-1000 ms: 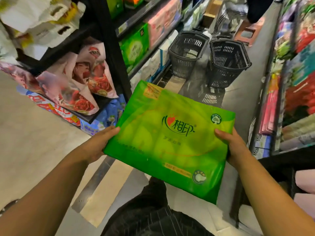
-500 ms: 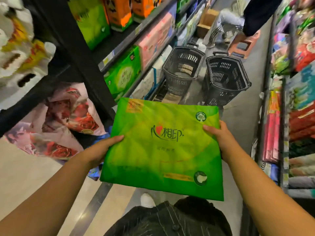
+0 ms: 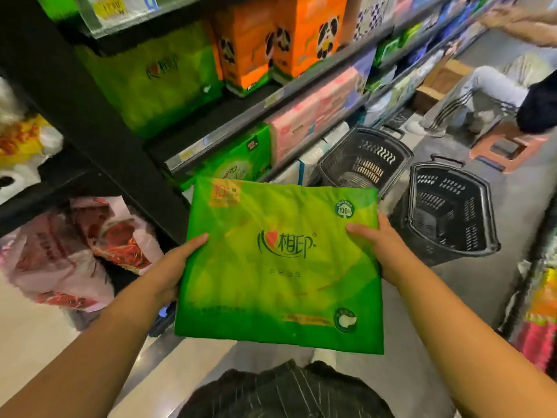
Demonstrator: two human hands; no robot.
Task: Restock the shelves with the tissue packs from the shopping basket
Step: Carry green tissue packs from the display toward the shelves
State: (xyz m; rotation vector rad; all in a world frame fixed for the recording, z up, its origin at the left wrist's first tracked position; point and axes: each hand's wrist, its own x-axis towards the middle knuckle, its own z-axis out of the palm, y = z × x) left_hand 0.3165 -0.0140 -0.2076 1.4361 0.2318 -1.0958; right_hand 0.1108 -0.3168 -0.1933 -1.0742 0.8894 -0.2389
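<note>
A large green tissue pack (image 3: 277, 267) with Chinese lettering is held flat in front of me, face up. My left hand (image 3: 171, 267) grips its left edge and my right hand (image 3: 379, 245) grips its right edge, thumbs on top. Two black shopping baskets stand on the aisle floor beyond the pack: the left basket (image 3: 364, 161) beside the shelving, the right basket (image 3: 449, 212) further into the aisle. Both look empty. The black shelf unit (image 3: 241, 107) on my left carries matching green packs (image 3: 153, 76) on an upper level.
Orange panda-print packs (image 3: 271, 40) and pink packs (image 3: 313, 116) fill the shelves. Pink floral bags (image 3: 78, 251) hang at lower left. A seated person (image 3: 506, 86) and an orange stool (image 3: 509, 146) occupy the aisle ahead. Another shelf (image 3: 539, 297) runs along the right.
My view has tilted upward and the pack has risen with both hands, bringing the upper shelves with green and orange packs into sight. Both hands keep their grip.
</note>
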